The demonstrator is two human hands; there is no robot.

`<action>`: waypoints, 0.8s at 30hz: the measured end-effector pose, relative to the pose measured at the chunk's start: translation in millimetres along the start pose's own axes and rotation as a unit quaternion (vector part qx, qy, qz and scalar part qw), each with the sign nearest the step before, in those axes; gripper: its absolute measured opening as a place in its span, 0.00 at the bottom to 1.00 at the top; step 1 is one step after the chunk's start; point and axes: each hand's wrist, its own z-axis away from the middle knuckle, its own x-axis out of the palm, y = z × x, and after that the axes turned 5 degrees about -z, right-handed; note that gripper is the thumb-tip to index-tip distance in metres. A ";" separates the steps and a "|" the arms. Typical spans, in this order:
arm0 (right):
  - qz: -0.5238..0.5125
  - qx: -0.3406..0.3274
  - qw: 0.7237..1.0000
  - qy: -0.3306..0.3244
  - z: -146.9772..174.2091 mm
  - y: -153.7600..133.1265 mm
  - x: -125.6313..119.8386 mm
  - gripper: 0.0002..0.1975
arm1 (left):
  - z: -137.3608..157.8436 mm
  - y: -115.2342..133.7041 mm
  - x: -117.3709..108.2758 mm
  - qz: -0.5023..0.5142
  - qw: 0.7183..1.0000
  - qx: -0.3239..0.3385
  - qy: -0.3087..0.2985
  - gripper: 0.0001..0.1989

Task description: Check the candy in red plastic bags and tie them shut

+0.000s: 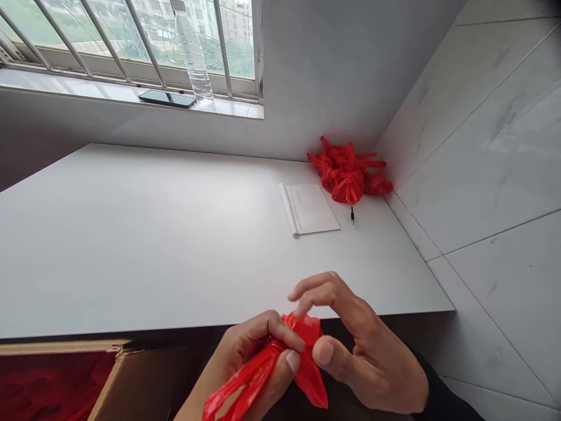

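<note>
My left hand (267, 356) pinches a red plastic bag (313, 383) in front of the table's near edge. The bag is bunched up, with handle-like strips trailing down to the lower left over the hand. Just right of it, my right hand (359, 351) has its thumb and fingers spread apart. Its thumb tip is close to the bag; whether it touches cannot be made out.
On the white table (166, 234) lie a pad of paper (311, 209), a pen (352, 216) and a heap of knotted red bags (348, 172) by the wall. A cardboard box (140, 380) with red contents stands lower left. The windowsill bears a phone (166, 98) and a bottle (195, 58).
</note>
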 end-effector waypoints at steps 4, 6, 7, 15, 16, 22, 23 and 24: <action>-0.059 0.076 0.992 -0.088 -10.4 19.8 2.2 0.19 | 3.0 -6.3 -0.5 -0.178 0.974 0.121 0.069 0.04; -0.081 0.116 0.985 -0.096 -13.1 27.4 5.8 0.18 | 4.9 -8.8 -3.4 -0.267 0.942 0.179 0.097 0.11; -0.088 0.132 0.983 -0.090 -13.7 30.4 8.0 0.18 | 5.9 -10.7 -5.3 -0.299 0.926 0.205 0.108 0.14; -0.154 0.165 0.967 -0.118 -12.1 46.1 20.6 0.09 | 12.3 -24.5 -17.5 -0.388 0.865 0.283 0.149 0.22; -0.147 0.166 0.970 -0.097 -11.3 45.7 20.7 0.10 | 12.3 -23.9 -18.1 -0.388 0.870 0.272 0.134 0.23; -0.028 0.080 0.996 -0.033 -1.9 35.7 18.1 0.08 | 18.2 -36.2 -17.8 -0.374 0.876 0.274 0.137 0.22; -0.016 0.077 0.996 -0.032 0.4 34.1 17.8 0.08 | 21.7 -40.1 -18.5 -0.377 0.875 0.266 0.149 0.22; -0.007 0.078 0.997 -0.030 2.5 32.4 17.5 0.08 | 25.7 -43.0 -19.9 -0.382 0.874 0.255 0.160 0.23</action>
